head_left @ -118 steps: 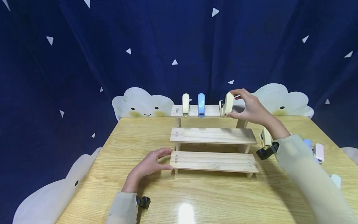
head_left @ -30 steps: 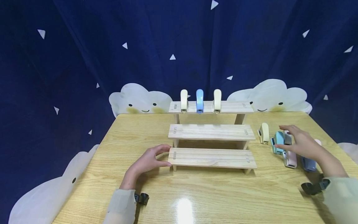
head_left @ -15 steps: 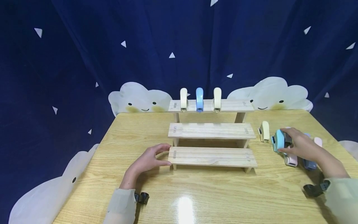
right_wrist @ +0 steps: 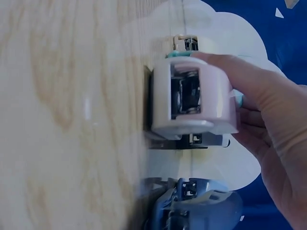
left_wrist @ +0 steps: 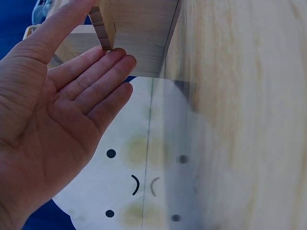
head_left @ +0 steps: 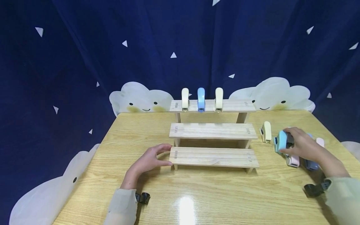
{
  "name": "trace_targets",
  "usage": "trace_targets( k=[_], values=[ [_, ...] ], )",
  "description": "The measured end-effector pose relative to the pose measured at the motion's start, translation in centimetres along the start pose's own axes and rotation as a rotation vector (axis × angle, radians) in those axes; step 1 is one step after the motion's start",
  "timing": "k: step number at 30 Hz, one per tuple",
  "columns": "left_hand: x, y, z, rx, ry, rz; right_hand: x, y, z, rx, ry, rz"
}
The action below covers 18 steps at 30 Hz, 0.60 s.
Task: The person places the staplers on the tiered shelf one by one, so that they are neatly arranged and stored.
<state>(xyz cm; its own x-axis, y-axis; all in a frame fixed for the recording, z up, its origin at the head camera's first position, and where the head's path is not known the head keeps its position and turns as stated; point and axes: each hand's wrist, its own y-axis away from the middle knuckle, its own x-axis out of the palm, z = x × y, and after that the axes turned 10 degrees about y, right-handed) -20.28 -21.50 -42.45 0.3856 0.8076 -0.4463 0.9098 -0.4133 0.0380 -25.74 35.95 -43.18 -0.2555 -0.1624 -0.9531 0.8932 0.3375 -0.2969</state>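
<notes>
At the right, my right hand (head_left: 305, 145) pinches the teal stapler (head_left: 281, 142) between thumb and fingers; the stapler tilts slightly. In the right wrist view, a pink stapler (right_wrist: 216, 98) hides most of the teal one beside the hand (right_wrist: 268, 115). My left hand (head_left: 146, 160) touches the left end of the low shelf board (head_left: 213, 157), thumb near its front corner and fingers at the back; in the left wrist view the hand's (left_wrist: 72, 100) fingers look straight. On the top board (head_left: 239, 105) stand a cream stapler (head_left: 185, 99), a blue one (head_left: 201, 99) and another cream one (head_left: 219, 99).
A cream stapler (head_left: 266, 132) stands between the shelf and the teal one. Close to my right hand are a pink stapler (head_left: 293, 160), a dark blue one (head_left: 311, 165) and a pale pink one (head_left: 320, 142). The middle board (head_left: 213, 130) spans the shelf.
A cream stapler, earlier held by my right hand, now stands on the top board. That hand has moved down and right and has closed on the teal stapler. My left hand stays by the low board.
</notes>
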Motion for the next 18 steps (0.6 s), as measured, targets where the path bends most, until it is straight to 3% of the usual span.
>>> trace_targets(
  k=[10, 18],
  values=[
    [0.0, -0.1, 0.1, 0.009, 0.006, 0.011, -0.6, 0.8, -0.1, 0.172, -0.13, 0.027],
    [0.0, -0.2, 0.1, 0.001, 0.001, 0.009, -1.6, 0.6, 0.4, 0.216, -0.23, -0.146]
  ],
)
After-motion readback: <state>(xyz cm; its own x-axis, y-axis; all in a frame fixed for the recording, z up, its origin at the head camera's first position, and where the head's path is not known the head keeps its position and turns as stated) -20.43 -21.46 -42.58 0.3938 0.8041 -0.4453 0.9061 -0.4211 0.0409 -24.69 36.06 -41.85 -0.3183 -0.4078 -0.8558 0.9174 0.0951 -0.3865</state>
